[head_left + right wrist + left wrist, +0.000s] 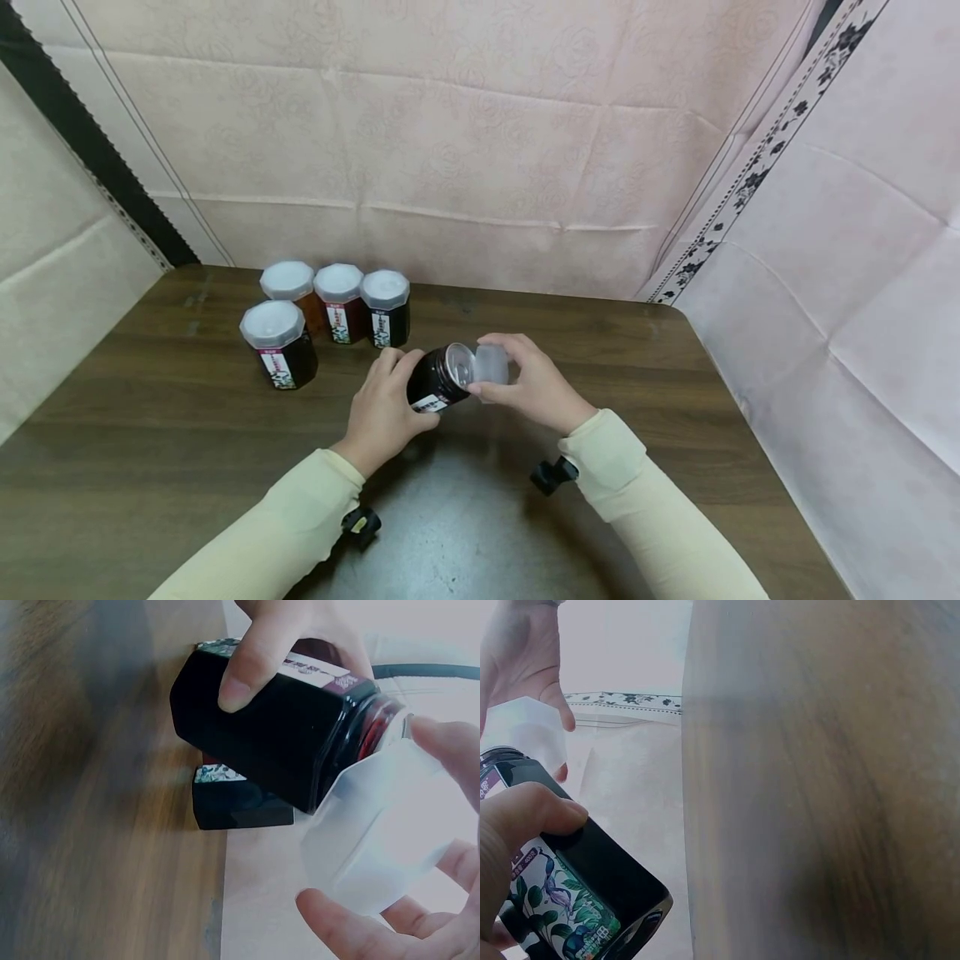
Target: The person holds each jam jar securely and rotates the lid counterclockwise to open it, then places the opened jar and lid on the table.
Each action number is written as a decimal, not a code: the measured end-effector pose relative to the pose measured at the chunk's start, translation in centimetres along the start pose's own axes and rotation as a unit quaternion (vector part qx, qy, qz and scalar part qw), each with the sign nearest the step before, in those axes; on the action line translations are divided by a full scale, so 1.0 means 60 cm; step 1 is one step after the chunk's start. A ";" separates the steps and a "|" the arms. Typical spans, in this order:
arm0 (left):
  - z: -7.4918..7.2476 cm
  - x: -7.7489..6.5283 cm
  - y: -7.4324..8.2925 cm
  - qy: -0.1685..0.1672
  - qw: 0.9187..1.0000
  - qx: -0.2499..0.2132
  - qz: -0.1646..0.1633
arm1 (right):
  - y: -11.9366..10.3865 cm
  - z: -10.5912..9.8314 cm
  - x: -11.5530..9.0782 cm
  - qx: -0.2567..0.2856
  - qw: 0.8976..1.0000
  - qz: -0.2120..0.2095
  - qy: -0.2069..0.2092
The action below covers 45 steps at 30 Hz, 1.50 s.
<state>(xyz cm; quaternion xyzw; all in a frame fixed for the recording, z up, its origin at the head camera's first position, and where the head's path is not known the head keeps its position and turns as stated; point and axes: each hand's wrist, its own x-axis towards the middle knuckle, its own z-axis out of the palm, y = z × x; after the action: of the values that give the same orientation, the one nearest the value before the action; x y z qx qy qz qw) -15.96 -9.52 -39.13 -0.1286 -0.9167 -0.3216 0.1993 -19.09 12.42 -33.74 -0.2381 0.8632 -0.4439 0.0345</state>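
1. We see a dark jar [429, 382] held tilted over the wooden table [187, 467], its uncapped mouth facing right;
2. we see the left hand [384, 408] wrapped round its body, the thumb pressed on one side;
3. we find the translucent lid [492, 365] right at that mouth; we cannot tell whether it touches the rim;
4. we see the right hand [536, 379] pinching this lid between thumb and fingers;
5. we count four capped jars [291, 362] upright to the left, three side by side behind one;
6. we see pale patterned cloth [450, 150] beyond the table.
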 end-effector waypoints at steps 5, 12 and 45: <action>0.000 0.002 0.001 -0.002 1.000 -0.010 -0.008 | 0.006 -0.008 -0.002 -0.009 1.000 0.004 0.014; -0.001 0.005 0.002 0.002 0.999 -0.033 -0.018 | 0.019 -0.014 -0.003 -0.008 0.999 0.016 0.039; 0.010 0.032 -0.009 -0.015 0.990 -0.111 -0.082 | 0.056 -0.023 -0.004 0.076 0.990 0.072 0.098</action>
<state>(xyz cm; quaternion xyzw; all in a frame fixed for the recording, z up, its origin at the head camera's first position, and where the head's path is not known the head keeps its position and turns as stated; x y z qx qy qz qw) -18.02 -9.33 -39.00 -0.0788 -0.8858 -0.4345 0.1427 -20.54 15.22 -35.55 -0.1276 0.8408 -0.5261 -0.0005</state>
